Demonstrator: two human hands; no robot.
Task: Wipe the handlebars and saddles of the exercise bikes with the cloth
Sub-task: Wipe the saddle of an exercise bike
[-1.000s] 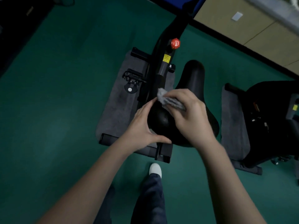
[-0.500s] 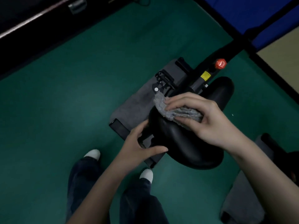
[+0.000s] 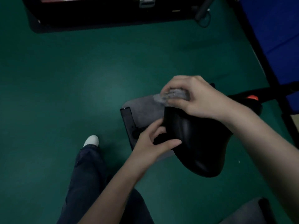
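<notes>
A black bike saddle [image 3: 197, 143] fills the centre right of the head view. My right hand [image 3: 197, 96] grips a crumpled grey cloth [image 3: 171, 94] and holds it against the saddle's far left edge. My left hand [image 3: 152, 144] grips the saddle's near left side, thumb on top and fingers curled underneath. The bike frame with its red knob [image 3: 252, 97] shows just behind my right wrist. The handlebars are out of view.
The bike stands on a grey mat [image 3: 142, 110] with a black base bar [image 3: 128, 125] on green flooring. A black case [image 3: 103, 12] lies at the top. Blue panels [image 3: 275, 38] stand at the right. Another grey mat [image 3: 246, 212] sits bottom right. My leg and white shoe [image 3: 91, 140] are at left.
My view has swung left, so the saddle now sits further right. My right hand has slid the cloth toward the saddle's left edge. My left hand keeps its hold.
</notes>
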